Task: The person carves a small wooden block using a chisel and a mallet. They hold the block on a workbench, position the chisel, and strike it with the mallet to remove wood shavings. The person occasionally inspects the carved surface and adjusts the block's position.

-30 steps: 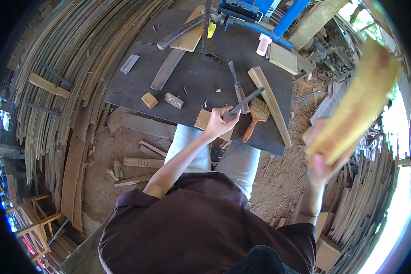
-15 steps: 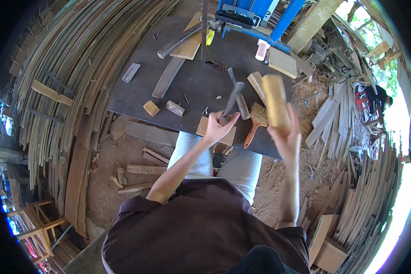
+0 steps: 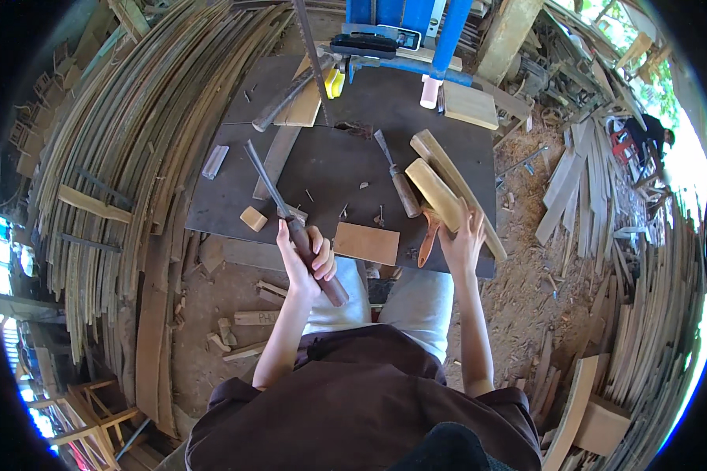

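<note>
A chisel rests in my left hand [image 3: 300, 263], its fingers closed round the dark wooden handle. The chisel's blade [image 3: 264, 174] points up and left over the metal table. My right hand [image 3: 464, 239] is closed on the near end of a yellowish wooden block [image 3: 434, 191], low over the table's right side. That block partly covers a brush, whose orange-brown handle [image 3: 427, 243] shows beside my fingers. A second chisel [image 3: 403, 191] lies just left of the block. Between my hands, at the near edge, is a flat rectangular piece of wood [image 3: 367, 243].
The dark table [image 3: 330, 169] also carries a long wooden bar [image 3: 473, 198], a small wood block [image 3: 253, 218] and a dark-handled tool [image 3: 283, 104]. A blue machine frame [image 3: 448, 39] rises at the back. Long strips of wood [image 3: 118, 157] are stacked at left.
My left hand has moved left and turned the chisel, so the blade now points up-left. My right hand has brought the block down and left over the brush. The view has shifted a little.
</note>
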